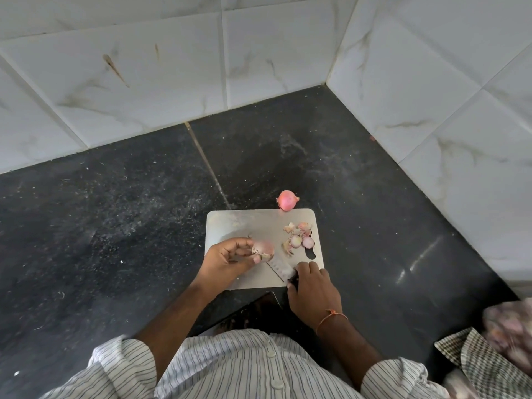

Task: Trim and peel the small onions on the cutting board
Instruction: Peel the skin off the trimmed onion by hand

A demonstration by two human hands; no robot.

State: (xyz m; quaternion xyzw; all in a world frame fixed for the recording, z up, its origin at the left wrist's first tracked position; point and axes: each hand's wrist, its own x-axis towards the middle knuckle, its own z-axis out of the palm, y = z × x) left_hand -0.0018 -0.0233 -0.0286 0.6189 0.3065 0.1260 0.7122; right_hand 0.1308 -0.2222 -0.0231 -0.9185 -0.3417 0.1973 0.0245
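A steel cutting board (230, 223) lies on the dark counter. My left hand (227, 259) pinches a small pale-pink onion (263, 249) just above the board's middle. My right hand (312, 292) grips the handle of a knife (280, 269) at the board's near right corner, and the blade points up-left toward the held onion. A whole pink onion (287, 200) sits on the counter, touching the board's far edge. Cut onion ends and loose skins (299, 239) are piled on the board's right side.
Tiled walls meet in a corner behind and to the right of the black granite counter (115, 211). A checked cloth (483, 358) and a blurred pinkish bag (512, 326) lie at the right front edge.
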